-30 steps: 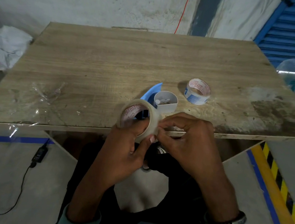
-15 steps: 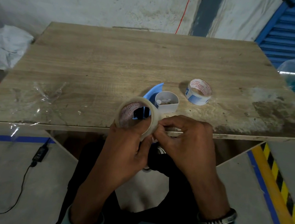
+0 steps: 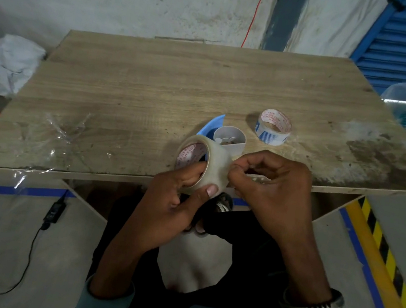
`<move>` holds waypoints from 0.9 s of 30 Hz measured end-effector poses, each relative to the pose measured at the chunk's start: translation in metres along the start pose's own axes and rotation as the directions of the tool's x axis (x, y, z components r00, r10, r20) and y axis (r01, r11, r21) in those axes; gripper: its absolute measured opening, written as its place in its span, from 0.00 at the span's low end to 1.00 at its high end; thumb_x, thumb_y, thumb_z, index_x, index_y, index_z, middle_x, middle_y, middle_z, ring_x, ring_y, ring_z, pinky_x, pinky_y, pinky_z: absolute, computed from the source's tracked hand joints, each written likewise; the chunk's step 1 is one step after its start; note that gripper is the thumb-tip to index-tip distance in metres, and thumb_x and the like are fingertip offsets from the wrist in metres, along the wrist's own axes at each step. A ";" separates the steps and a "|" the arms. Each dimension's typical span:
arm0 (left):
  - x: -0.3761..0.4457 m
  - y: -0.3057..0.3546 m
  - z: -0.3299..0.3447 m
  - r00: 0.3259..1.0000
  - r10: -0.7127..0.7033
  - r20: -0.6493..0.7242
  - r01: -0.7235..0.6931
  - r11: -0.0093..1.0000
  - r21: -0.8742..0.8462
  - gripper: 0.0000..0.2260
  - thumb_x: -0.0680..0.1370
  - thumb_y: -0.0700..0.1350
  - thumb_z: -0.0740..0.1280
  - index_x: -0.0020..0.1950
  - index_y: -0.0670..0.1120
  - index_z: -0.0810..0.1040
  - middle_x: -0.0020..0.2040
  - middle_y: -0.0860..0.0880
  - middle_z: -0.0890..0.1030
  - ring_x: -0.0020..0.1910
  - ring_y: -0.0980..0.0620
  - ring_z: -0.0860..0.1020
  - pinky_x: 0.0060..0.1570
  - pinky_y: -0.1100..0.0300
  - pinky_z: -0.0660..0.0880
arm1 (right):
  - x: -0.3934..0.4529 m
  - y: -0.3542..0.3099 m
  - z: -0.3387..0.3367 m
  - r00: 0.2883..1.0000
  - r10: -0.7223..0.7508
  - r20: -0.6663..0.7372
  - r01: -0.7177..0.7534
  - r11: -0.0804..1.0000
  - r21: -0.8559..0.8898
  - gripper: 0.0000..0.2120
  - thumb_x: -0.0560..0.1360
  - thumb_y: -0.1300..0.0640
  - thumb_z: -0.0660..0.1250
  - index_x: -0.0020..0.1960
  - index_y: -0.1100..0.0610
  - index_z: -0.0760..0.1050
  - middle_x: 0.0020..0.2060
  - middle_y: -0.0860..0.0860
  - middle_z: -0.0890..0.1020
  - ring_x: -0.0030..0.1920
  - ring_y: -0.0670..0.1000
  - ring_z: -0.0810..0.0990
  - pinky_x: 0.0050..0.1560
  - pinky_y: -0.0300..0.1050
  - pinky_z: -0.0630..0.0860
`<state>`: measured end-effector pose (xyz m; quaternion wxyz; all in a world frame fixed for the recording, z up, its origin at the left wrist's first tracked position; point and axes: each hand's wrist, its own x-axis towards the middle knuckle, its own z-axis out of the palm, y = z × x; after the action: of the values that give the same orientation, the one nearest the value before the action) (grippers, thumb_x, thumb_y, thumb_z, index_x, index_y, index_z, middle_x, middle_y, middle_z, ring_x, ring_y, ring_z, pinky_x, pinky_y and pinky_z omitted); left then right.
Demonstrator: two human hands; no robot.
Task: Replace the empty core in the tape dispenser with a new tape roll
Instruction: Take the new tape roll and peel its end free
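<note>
Tape roll (image 3: 205,164) held up at the counter (image 3: 153,89) near edge: left hand (image 3: 177,202) grips it, fingers through the core, thumb on the outer face. Right hand (image 3: 270,189) pinches at its rim. Dispenser (image 3: 225,137) just behind; empty core (image 3: 273,127) beside it.

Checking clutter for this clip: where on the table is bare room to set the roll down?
Bare: the far half of the table, and the stretch between the plastic wrap and the dispenser. Crowded: the near edge around dispenser, empty core and both hands.
</note>
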<state>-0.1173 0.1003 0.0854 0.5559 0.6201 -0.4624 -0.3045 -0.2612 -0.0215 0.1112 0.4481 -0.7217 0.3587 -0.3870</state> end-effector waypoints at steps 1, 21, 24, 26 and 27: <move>0.000 -0.001 -0.001 1.000 0.003 0.004 -0.003 1.000 -0.017 0.14 0.83 0.37 0.70 0.67 0.46 0.83 0.58 0.55 0.89 0.62 0.56 0.85 0.66 0.59 0.79 | 0.000 0.002 -0.002 1.000 0.014 0.011 -0.014 1.000 0.025 0.06 0.69 0.64 0.77 0.40 0.53 0.87 0.36 0.47 0.89 0.39 0.46 0.88 0.47 0.56 0.87; 0.001 0.004 -0.003 0.998 0.048 -0.028 -0.052 0.990 -0.133 0.15 0.81 0.37 0.71 0.65 0.51 0.83 0.57 0.53 0.89 0.60 0.56 0.86 0.60 0.65 0.77 | 0.004 0.012 0.003 0.989 -0.134 0.065 0.126 0.984 0.123 0.06 0.78 0.63 0.77 0.54 0.57 0.89 0.57 0.50 0.87 0.62 0.49 0.85 0.59 0.51 0.85; 0.001 0.002 -0.002 0.999 0.020 -0.036 -0.026 0.985 -0.173 0.16 0.82 0.39 0.72 0.66 0.54 0.82 0.59 0.53 0.89 0.62 0.55 0.85 0.61 0.64 0.77 | 0.006 0.013 0.000 0.996 -0.074 0.052 0.067 0.989 0.132 0.05 0.80 0.62 0.74 0.54 0.57 0.88 0.51 0.47 0.90 0.58 0.48 0.87 0.56 0.48 0.86; 0.000 -0.001 -0.004 1.000 -0.007 -0.020 0.002 0.974 -0.226 0.15 0.82 0.39 0.71 0.67 0.51 0.83 0.59 0.49 0.89 0.62 0.51 0.85 0.60 0.59 0.79 | 0.009 0.015 -0.002 0.998 -0.043 0.042 0.035 0.986 0.160 0.04 0.81 0.62 0.73 0.52 0.55 0.87 0.49 0.48 0.90 0.55 0.49 0.88 0.55 0.48 0.86; -0.001 -0.002 -0.005 1.000 -0.026 -0.012 0.022 0.963 -0.267 0.15 0.81 0.39 0.71 0.67 0.49 0.84 0.59 0.48 0.89 0.61 0.49 0.85 0.59 0.58 0.80 | 0.011 0.015 -0.004 0.998 -0.037 0.044 0.029 0.984 0.177 0.04 0.81 0.62 0.73 0.51 0.56 0.86 0.48 0.49 0.90 0.53 0.50 0.88 0.54 0.50 0.86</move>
<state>-0.1133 0.1032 0.0843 0.6343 0.5474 -0.4052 -0.3658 -0.2623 -0.0370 0.1013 0.5121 -0.6940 0.3002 -0.4073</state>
